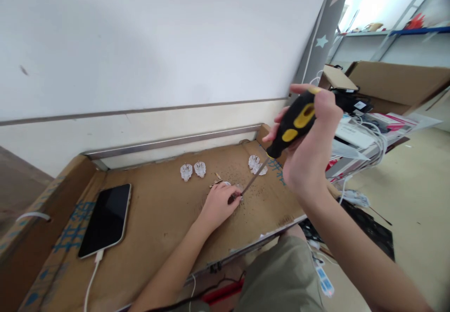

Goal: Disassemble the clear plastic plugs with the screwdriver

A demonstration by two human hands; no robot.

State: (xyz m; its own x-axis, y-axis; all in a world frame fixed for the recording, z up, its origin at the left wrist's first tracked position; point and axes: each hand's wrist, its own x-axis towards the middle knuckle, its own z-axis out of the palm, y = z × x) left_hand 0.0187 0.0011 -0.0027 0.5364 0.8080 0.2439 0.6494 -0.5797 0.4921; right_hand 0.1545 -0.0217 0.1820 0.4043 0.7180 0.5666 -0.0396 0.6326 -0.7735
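Note:
My right hand [309, 133] is wrapped round the black and yellow handle of a screwdriver [293, 124], raised above the right part of the cardboard-covered table [151, 218]. The shaft slants down to the left, its tip at the fingertips of my left hand [220, 204]. Those fingers are pressed together on a small white piece [239, 199], mostly hidden under them. Small dark bits lie scattered around. Just beyond my left hand are a small metal strip [215, 183] and another white part, partly covered.
Two white plug pieces [193, 170] sit toward the back, two more [258, 165] near the shaft. A tablet [107, 220] with a white cable lies at left. Cardboard edges and a metal rail [176, 141] border the table; boxes and cables [365, 129] crowd the right.

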